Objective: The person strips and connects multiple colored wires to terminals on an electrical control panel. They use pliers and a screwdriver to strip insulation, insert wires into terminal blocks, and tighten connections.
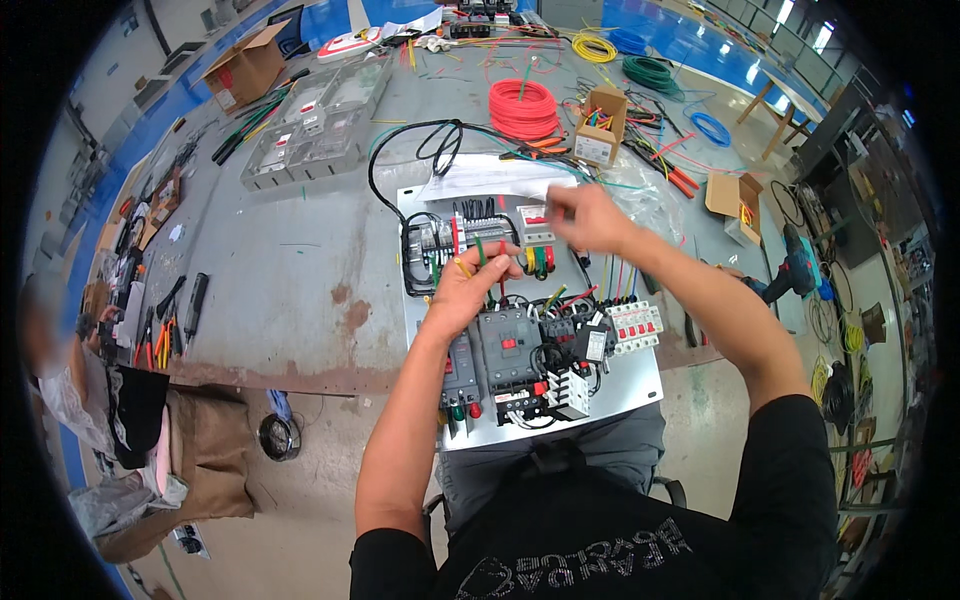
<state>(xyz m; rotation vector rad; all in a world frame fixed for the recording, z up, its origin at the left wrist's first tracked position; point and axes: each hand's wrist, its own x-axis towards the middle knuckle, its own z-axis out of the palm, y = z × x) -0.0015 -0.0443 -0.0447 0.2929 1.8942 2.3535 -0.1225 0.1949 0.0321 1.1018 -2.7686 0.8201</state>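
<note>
Coloured wires [480, 250] sit mid-panel, rising past the far side of the dark grey contactor [507, 345]; the strands run roughly away from the wearer. Left hand [468, 297] is on them, thumb and fingers drawn in narrow; can't tell which strand is pinched. Right hand [597, 222] is up and to the right, blurred, fingers curled; can't tell if it holds anything. Key relation: the red-and-white breaker [535, 222] lies beyond the left fingertips and slightly right, and the right hand is nearer to it. Mounting plate [637, 380] has its long axis running away from the wearer, near end overhanging the table edge above the lap; white breaker row [635, 325] on its right. Paper sheets at the plate's far end. Grey table [250, 290] is stained, with a clear plastic case [320, 125] far left, red wire coil [523, 108] and open carton [600, 125] beyond the plate, cordless drill [795, 265] at right. Blue-painted floor behind, another person [85, 400] at the left edge.
</note>
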